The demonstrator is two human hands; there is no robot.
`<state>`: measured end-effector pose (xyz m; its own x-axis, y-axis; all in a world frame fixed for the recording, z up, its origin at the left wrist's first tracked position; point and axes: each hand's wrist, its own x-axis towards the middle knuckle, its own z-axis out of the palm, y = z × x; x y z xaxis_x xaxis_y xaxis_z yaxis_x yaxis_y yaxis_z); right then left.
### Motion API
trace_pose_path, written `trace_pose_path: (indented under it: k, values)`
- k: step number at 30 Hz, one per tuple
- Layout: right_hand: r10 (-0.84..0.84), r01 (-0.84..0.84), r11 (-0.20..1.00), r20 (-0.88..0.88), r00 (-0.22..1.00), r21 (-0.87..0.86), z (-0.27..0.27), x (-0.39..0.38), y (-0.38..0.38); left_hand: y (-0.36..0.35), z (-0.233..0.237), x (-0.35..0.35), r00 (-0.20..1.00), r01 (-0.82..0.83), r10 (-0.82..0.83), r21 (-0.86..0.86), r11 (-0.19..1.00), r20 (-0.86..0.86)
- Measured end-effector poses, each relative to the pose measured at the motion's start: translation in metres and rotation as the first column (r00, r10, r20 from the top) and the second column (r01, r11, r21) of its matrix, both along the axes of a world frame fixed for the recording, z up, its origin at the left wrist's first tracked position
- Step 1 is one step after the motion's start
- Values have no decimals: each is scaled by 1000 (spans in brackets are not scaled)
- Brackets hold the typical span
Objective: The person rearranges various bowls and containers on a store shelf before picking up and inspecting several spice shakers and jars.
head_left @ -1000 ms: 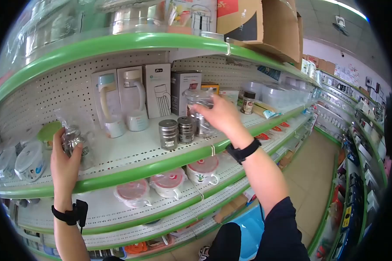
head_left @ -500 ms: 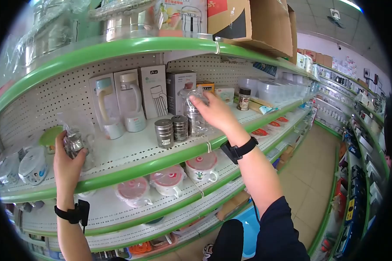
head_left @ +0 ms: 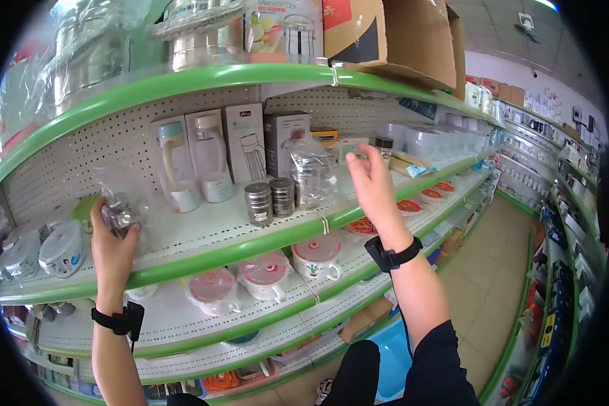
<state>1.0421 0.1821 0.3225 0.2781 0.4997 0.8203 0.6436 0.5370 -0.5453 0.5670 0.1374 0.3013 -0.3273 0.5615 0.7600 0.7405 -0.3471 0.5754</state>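
My left hand (head_left: 112, 249) is closed around a shiny metal jar (head_left: 120, 215) in clear plastic wrap, at the left end of the middle shelf. My right hand (head_left: 372, 186) hangs in front of the shelf's edge, fingers apart and nothing in it. Just behind its fingertips stands a small dark-capped jar (head_left: 386, 154). To its left is a plastic-wrapped stack of metal canisters (head_left: 310, 177), which the hand does not touch. Beside that stack stand two short stacks of metal canisters, one (head_left: 258, 205) slightly in front of the other (head_left: 283, 197).
Two bottles with handles, one blue-topped (head_left: 177, 169), stand before their boxes (head_left: 245, 142). Wrapped lidded bowls (head_left: 61, 254) sit at far left. Red-lidded cups (head_left: 264, 276) line the shelf below. A green shelf lip (head_left: 250, 71) runs overhead. A blue basin (head_left: 394, 362) is on the floor.
My right hand has let go of the wrapped canister stack and moved right, opening. My left hand keeps hold of the wrapped metal jar. The view has shifted slightly.
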Motion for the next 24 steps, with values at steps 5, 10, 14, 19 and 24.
trace_pose_path:
  k: [5, 10, 14, 19, 24]
  values:
    - [-45, -9, 974, 231, 972, 228, -18, -20, -47, 3, -10, -1, 1000, -23, 18, 290, 957, 20]
    - [22, -148, 948, 405, 914, 283, -30, -56, -76, -26, 7, 42, 990, 139, -138, 301, 943, -23]
    - [213, -327, 922, 433, 876, 208, -33, -82, -95, -48, 6, 104, 938, 337, -310, 197, 921, -155]
    - [457, -475, 880, 258, 851, 7, -42, -99, -118, -58, -10, 176, 822, 524, -494, 37, 851, -284]
    - [298, -293, 955, 236, 925, -56, -54, -78, -121, -53, -22, 223, 748, 570, -468, 96, 816, -470]
